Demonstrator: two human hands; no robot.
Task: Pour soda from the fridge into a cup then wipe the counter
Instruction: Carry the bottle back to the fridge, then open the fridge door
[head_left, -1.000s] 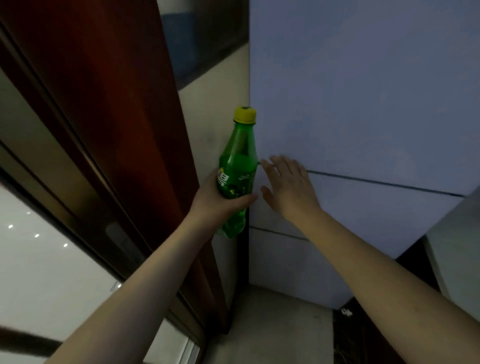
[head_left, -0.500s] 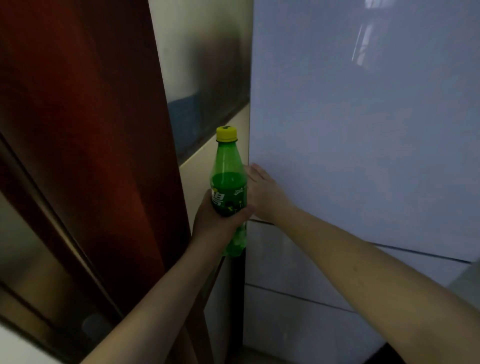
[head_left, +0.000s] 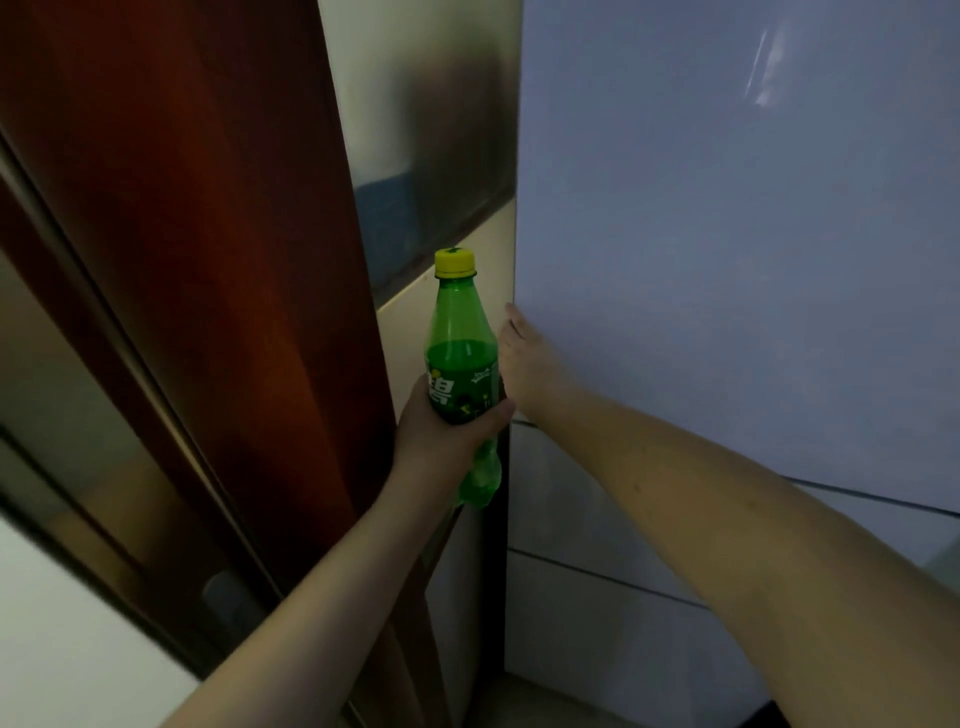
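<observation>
Left hand was wrapped around the green soda bottle, fingers closed on the label band, bottle upright with its yellow cap on, held just left of the fridge edge. Right hand was flat against the pale fridge door at its left edge, palm on the panel, fingers extended; the fingertips were mostly hidden behind the bottle, so whether they curled round the door edge couldn't be told. Compared with a second before, that right hand had gone from hovering open in front of the door to pressing on it, and the view had swung up so the upper door filled the right side. No gap showed along the door edge, so the fridge looked shut or nearly shut. Judged from this: fetch step done, soda out, door being closed. Bottle was roughly two-thirds full and still capped. No cup or counter in view, only the red-brown door frame on the left. Pouring and wiping not yet started; next would likely be carrying the bottle to a cup and uncapping.
</observation>
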